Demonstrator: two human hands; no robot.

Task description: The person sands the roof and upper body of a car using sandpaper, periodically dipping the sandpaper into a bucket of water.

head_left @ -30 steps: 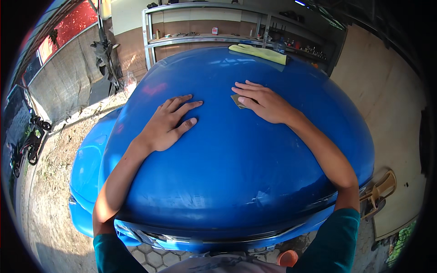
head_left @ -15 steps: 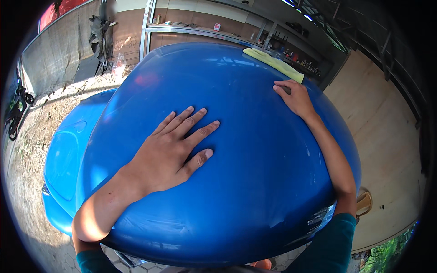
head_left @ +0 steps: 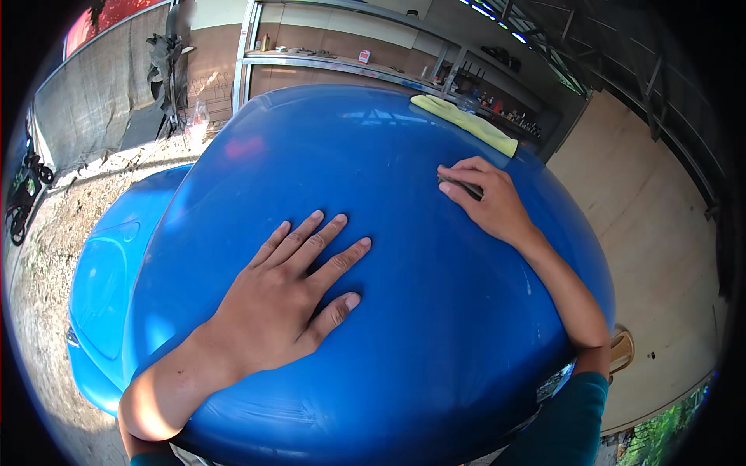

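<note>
Below me spreads the glossy blue, rounded roof of a car [head_left: 420, 326]. My left hand [head_left: 284, 303] rests flat on it at centre left, fingers spread, holding nothing. On the right side of the roof, my right hand [head_left: 493, 203] pinches a small dark flat piece [head_left: 466, 187] between thumb and fingers, against or just above the paint. What this piece is cannot be made out, since the fingers cover part of it. A folded yellow-green cloth [head_left: 466, 126] lies on the far right edge of the roof, beyond my right hand.
A lower blue body panel [head_left: 105, 287] extends at the left. Behind the roof stands a metal-framed shelf [head_left: 326, 60] with bottles and small items. A plywood board [head_left: 637, 233] is at the right, with a brown stool [head_left: 622, 348] near it. Wheeled black equipment [head_left: 29, 190] stands far left.
My right hand has slid nearer and to the left with the dark piece. The left hand sits slightly lower in the picture, still flat; the whole view has shifted a little.
</note>
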